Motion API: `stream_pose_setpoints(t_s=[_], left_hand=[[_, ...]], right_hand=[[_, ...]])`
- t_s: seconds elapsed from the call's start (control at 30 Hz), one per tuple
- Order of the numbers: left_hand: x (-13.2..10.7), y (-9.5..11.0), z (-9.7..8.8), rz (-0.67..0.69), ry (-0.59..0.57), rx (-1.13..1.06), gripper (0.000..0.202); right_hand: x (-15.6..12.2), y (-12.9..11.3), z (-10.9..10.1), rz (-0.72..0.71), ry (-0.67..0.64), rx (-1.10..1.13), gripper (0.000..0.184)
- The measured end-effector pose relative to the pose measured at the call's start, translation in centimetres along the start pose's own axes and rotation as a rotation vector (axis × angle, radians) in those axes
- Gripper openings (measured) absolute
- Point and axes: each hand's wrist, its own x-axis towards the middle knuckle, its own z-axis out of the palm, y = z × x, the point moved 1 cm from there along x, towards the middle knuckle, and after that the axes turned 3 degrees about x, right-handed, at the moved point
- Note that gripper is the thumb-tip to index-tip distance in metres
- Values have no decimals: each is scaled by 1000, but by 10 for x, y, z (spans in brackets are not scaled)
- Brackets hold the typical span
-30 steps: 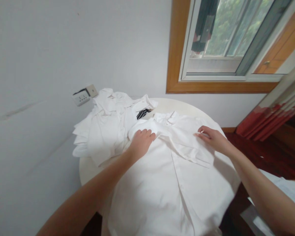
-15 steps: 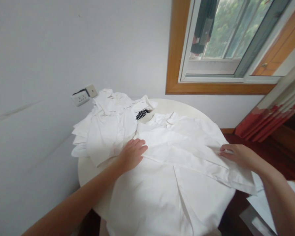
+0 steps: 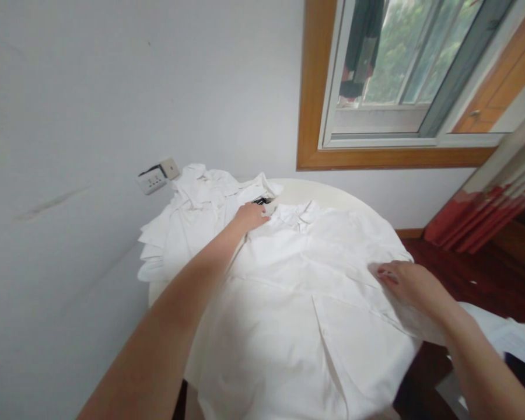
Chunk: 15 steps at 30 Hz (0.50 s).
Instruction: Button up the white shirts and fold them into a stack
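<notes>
The right hand point(image 3: 409, 284) lies nearest, fingers stretched flat and open on the right side of the white shirt point(image 3: 306, 303), which is spread front-up on the round table point(image 3: 332, 191). Farther away, the left hand point(image 3: 250, 217) rests at the collar point(image 3: 295, 211), fingers bent on the cloth; if they pinch it, I cannot tell. The step looks like flattening the shirt, and a next move would need both sides kept smooth. Left of these fingers lies a pile of white clothes point(image 3: 192, 219); beyond it are a wall socket point(image 3: 157, 175) and a window point(image 3: 398, 70).
</notes>
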Motion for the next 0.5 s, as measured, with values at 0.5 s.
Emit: stream_pose_setpoints(t_s=[0.5], left_hand=[[48, -32, -18, -199, -202, 129, 47]], right_hand=[[-8, -1, 4, -8, 48, -26, 35]])
